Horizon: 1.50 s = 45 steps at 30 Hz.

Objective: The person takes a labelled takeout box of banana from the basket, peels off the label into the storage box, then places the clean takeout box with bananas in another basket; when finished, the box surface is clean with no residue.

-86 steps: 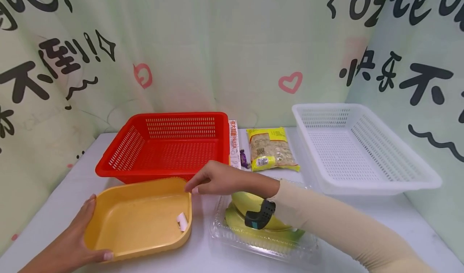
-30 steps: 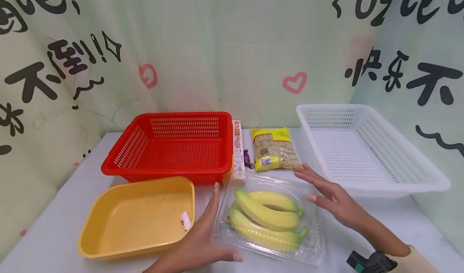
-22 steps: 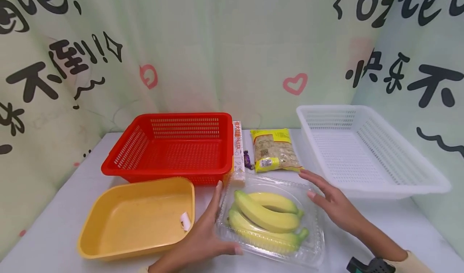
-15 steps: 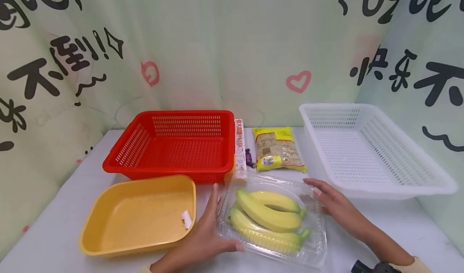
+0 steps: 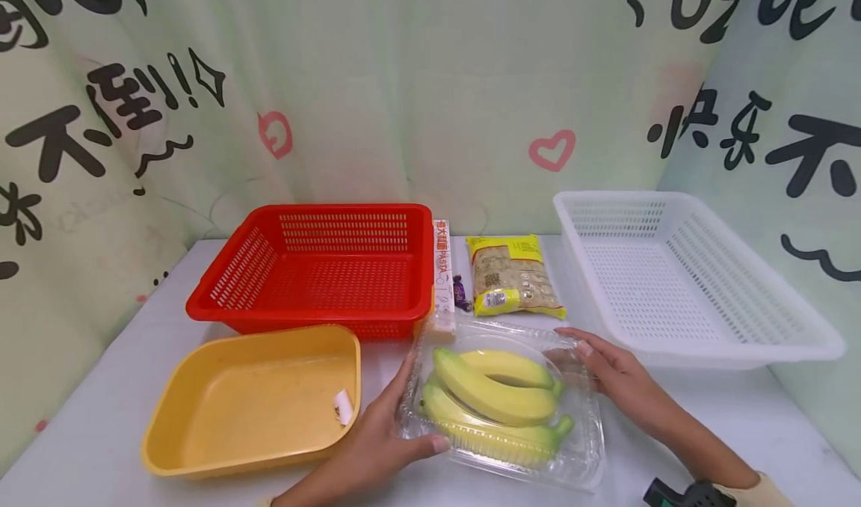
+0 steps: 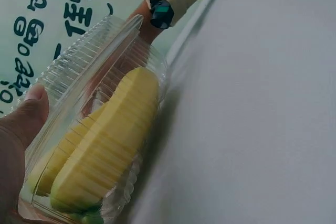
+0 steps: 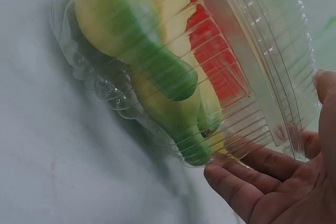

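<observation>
A clear plastic clamshell box (image 5: 585, 447) with several yellow-green bananas (image 5: 494, 395) inside lies between the two hands at the front of the table. My left hand (image 5: 377, 436) grips its left side, thumb over the near-left edge; in the left wrist view that thumb (image 6: 32, 109) presses the lid's rim. On the opposite side, my right hand (image 5: 622, 376) holds the far-right corner. The right wrist view shows its fingers (image 7: 262, 174) against the ribbed side wall and the thumb at the rim. Whether the box is lifted off the table is hard to tell.
A yellow tray (image 5: 242, 402) holding a small white wrapped item (image 5: 343, 407) stands left of the box. Behind are a red basket (image 5: 309, 324), a pasta box (image 5: 442, 268), a purple-wrapped item (image 5: 460, 294), a yellow bag (image 5: 518, 283) and a white basket (image 5: 699, 350).
Both hands left the yellow tray and moved right to the clamshell box. From beside it, they closed in and took hold of its two sides.
</observation>
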Available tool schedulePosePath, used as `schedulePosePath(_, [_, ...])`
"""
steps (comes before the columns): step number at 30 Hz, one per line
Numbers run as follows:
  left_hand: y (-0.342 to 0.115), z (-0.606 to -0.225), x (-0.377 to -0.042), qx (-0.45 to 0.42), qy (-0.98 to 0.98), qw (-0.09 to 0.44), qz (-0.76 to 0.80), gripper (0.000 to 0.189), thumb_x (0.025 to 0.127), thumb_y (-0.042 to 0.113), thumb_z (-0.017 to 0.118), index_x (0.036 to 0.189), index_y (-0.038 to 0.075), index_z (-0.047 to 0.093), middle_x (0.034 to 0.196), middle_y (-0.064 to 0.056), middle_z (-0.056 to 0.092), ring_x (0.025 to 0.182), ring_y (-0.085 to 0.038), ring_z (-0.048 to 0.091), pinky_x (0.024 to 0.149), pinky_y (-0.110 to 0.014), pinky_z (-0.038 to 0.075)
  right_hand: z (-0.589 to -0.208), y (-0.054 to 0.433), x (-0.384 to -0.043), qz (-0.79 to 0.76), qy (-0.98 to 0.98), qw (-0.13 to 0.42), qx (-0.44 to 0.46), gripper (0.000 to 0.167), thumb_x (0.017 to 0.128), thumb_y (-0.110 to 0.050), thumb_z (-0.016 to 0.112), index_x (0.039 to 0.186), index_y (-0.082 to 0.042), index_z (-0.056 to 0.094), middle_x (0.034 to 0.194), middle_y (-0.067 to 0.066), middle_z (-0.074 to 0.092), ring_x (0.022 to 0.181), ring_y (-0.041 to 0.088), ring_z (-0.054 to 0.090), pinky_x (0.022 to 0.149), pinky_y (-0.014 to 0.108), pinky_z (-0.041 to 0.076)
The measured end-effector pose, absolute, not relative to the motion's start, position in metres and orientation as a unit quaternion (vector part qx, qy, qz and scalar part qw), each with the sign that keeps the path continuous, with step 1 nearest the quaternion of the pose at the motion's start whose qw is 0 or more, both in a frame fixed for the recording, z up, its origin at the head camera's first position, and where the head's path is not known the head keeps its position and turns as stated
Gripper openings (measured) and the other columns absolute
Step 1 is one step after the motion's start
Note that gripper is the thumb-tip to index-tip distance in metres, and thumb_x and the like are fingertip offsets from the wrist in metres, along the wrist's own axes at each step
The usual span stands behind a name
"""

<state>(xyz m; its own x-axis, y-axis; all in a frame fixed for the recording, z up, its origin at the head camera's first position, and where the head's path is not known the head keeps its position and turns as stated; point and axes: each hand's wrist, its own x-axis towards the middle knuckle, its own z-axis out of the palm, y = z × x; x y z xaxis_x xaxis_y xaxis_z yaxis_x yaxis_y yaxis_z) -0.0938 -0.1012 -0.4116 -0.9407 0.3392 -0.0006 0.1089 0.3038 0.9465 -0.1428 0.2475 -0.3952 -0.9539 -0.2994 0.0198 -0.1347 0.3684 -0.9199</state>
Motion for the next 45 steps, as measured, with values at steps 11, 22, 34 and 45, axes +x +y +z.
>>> schedulePosePath(11, [-0.1, -0.392, -0.082, 0.159, 0.767, 0.093, 0.615, 0.11, 0.075, 0.03, 0.085, 0.157, 0.032, 0.012, 0.159, -0.001, 0.022, 0.14, -0.025, 0.028, 0.11, -0.039, 0.029, -0.365, 0.249, -0.135, -0.547, 0.817, 0.069, -0.167, 0.042, 0.108, -0.022, 0.036, 0.143, -0.002, 0.043, 0.123, 0.017, 0.064, 0.104, 0.01, 0.065, 0.08, 0.033, 0.056])
schedulePosePath(22, [-0.094, -0.38, -0.071, 0.141, 0.736, 0.127, 0.65, 0.109, 0.078, 0.027, 0.084, 0.157, 0.019, 0.01, 0.158, -0.008, 0.025, 0.141, -0.025, 0.028, 0.11, -0.037, 0.028, -0.346, 0.262, -0.133, -0.536, 0.811, 0.087, -0.215, 0.039, 0.108, -0.016, 0.033, 0.141, 0.0, 0.046, 0.12, 0.008, 0.067, 0.107, 0.016, 0.065, 0.082, 0.031, 0.055])
schedulePosePath(34, [-0.087, -0.361, -0.081, 0.2, 0.733, 0.076, 0.646, 0.108, 0.078, 0.024, 0.084, 0.157, 0.024, 0.011, 0.158, 0.002, 0.025, 0.136, -0.017, 0.037, 0.104, -0.023, 0.036, -0.321, 0.271, -0.138, -0.503, 0.828, 0.048, -0.242, 0.038, 0.108, -0.012, 0.032, 0.14, 0.002, 0.046, 0.118, -0.001, 0.068, 0.104, 0.014, 0.066, 0.077, 0.032, 0.057])
schedulePosePath(45, [-0.11, -0.328, -0.106, 0.141, 0.786, 0.044, 0.601, 0.104, 0.073, 0.031, 0.087, 0.155, 0.03, 0.024, 0.151, 0.006, 0.037, 0.132, -0.022, 0.039, 0.095, -0.036, 0.049, -0.296, 0.243, -0.164, -0.475, 0.85, 0.014, -0.227, 0.043, 0.107, -0.022, 0.039, 0.142, 0.001, 0.046, 0.13, 0.023, 0.057, 0.104, 0.013, 0.065, 0.077, 0.037, 0.058])
